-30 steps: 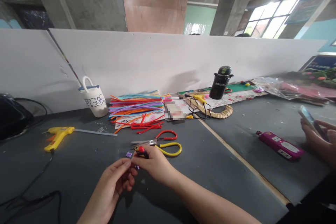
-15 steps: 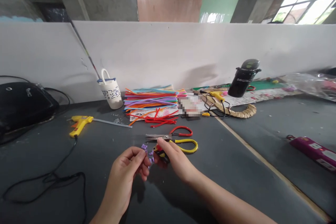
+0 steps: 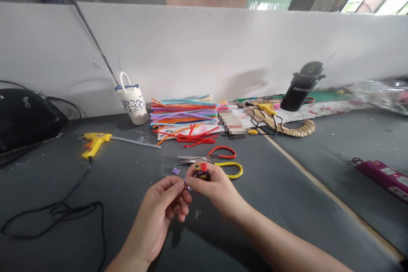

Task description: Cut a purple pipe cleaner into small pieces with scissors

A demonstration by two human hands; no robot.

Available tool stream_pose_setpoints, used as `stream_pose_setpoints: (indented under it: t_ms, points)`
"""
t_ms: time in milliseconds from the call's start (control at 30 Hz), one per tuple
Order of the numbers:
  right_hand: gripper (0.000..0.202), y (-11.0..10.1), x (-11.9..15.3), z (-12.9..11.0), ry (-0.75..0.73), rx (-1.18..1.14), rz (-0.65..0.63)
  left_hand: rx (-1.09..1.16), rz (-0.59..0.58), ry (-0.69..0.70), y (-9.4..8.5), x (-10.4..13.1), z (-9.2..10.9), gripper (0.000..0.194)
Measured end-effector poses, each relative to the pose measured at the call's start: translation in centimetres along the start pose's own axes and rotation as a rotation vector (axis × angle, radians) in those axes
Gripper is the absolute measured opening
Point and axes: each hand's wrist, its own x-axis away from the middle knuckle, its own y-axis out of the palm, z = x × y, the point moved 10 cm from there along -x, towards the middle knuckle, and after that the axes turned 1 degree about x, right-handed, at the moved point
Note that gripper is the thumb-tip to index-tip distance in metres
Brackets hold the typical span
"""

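Between the tips of my left hand (image 3: pixel 162 204) and my right hand (image 3: pixel 215 182), which meet low in the middle, is a small purple piece (image 3: pixel 187 184), mostly covered by the fingers. My left thumb and forefinger pinch it, and the right thumb presses at its other side. Tucked in the curled fingers of my right hand is a lighter (image 3: pixel 202 170), its red button and metal nozzle showing. A second purple scrap (image 3: pixel 176 171) lies on the table just beyond my left fingertips. Scissors (image 3: pixel 204 160) with one red and one yellow handle lie behind my right hand.
Colourful pipe cleaners (image 3: pixel 185 114) are heaped at the back. To the left sit a yellow glue gun (image 3: pixel 95 142) with its cord and a white cup (image 3: pixel 135 104). A black tumbler (image 3: pixel 299 89) and a purple power strip (image 3: pixel 384 176) are on the right.
My right hand has turned, bringing the lighter up over its curled fingers, and its thumb now meets my left fingertips at the purple piece. The view has tilted down slightly.
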Motion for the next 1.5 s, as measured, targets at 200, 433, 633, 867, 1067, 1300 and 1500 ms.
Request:
stream_pose_setpoints:
  t_ms: [200, 433, 633, 867, 1067, 1300, 1500]
  points:
    - [0.040, -1.1, 0.1, 0.5, 0.029, 0.056, 0.064, 0.023, 0.008, 0.000, -0.2, 0.0, 0.3, 0.015]
    - [0.051, -1.7, 0.0, 1.4, 0.158, 0.158, 0.146, -0.007, 0.038, 0.034, -0.3, 0.0, 0.6, 0.017]
    - [0.050, -1.7, -0.1, 2.1, 0.183, 0.191, 0.172, -0.035, 0.057, 0.035, -0.4, 0.0, 0.5, 0.019]
    - [0.051, -1.7, -0.2, 2.0, 0.166, 0.237, 0.151, -0.035, 0.078, 0.023, -0.6, -0.1, 0.4, 0.018]
    - [0.051, -1.9, -0.2, 2.3, 0.167, 0.265, 0.154, -0.029, 0.072, 0.031, -0.7, -0.2, 0.5, 0.019]
    - [0.048, -1.8, -0.1, 2.5, 0.187, 0.264, 0.141, -0.032, 0.083, 0.032, -0.6, -0.1, 0.6, 0.019]
    - [0.048, -1.6, -0.1, 2.6, 0.195, 0.253, 0.134, -0.039, 0.083, 0.025, -0.5, -0.1, 0.5, 0.019]
